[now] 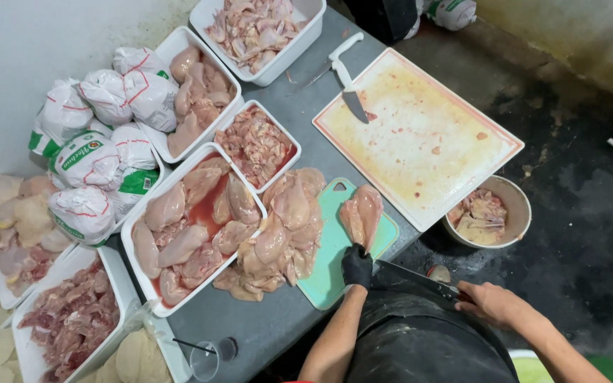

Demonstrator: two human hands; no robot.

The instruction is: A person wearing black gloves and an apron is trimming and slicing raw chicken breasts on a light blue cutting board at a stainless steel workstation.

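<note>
Pinning chicken breast (361, 213) near green board (324, 280) edge, left hand (356, 266).

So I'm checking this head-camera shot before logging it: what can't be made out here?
- Right hand: its grip on the knife handle is hidden by the fingers.
- Left hand: glove hides the fingers; contact with the chicken breast is unclear.
- Bowl: contents too small to identify.
- Bottom-left trays: cut off by the edge.

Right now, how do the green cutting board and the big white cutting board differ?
The green cutting board is smaller and carries a raw chicken piece, which the gloved left hand touches. The white cutting board is larger, stained, and holds only scraps and a white-handled knife. Both lie on the grey table.
</note>
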